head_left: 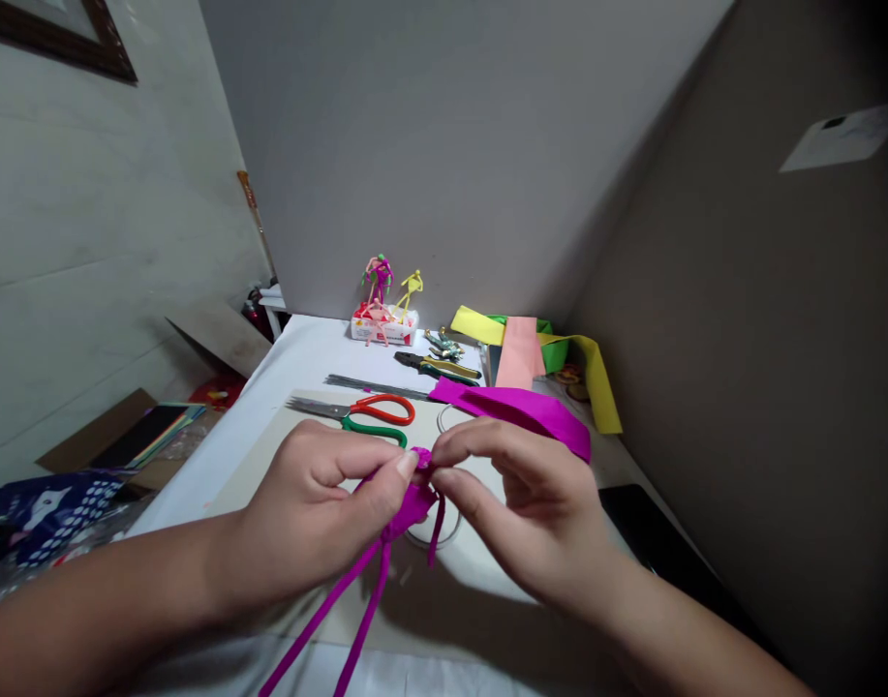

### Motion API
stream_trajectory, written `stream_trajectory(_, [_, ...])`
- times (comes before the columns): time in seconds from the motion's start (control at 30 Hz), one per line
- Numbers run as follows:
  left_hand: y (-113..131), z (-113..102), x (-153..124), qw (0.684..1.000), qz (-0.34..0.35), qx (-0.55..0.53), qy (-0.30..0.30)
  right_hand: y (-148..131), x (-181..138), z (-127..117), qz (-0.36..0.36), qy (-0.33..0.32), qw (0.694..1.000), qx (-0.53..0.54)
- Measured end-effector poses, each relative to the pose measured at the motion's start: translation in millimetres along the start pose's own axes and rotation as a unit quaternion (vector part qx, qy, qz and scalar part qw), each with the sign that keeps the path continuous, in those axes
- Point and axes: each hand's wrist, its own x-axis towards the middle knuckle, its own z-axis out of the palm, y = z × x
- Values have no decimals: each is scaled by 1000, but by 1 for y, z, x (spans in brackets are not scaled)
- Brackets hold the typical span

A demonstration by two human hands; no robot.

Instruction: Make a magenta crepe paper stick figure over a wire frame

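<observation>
My left hand (320, 513) and my right hand (523, 513) meet in the middle of the view. Their fingertips pinch a twisted magenta crepe paper figure (413, 510) at its small rolled top. Its long paper legs (356, 620) hang down toward me, and a thinner strand hangs beside them. A wide magenta crepe paper strip (516, 411) lies just beyond my right hand. Red-and-green-handled scissors (363, 416) lie beyond my left hand. A thin transparent ring (444, 542) sits partly hidden beneath my hands.
A white-covered table (284, 378) holds a beige board (255, 494), thin wires (375, 387), pliers (436, 366), several paper figures (378, 286) on a white box (383, 327), and yellow, pink and green paper strips (537, 353). A dark tablet (654, 528) lies at right. Walls close the back and right.
</observation>
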Motion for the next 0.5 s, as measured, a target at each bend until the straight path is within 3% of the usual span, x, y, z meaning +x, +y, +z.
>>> stream_trajectory(0.1, [1,1,0,1000,24,1,13,-1,2,-3,41,8,999,21])
stream_trajectory(0.33, [0,1,0,999,22,-24,-15,-8,7,-13,-85,-64,992,-74])
stream_trajectory(0.5, [1,-2,-2,998,-6,-39,-57,-6,5,-21,-115,-141,978,-97])
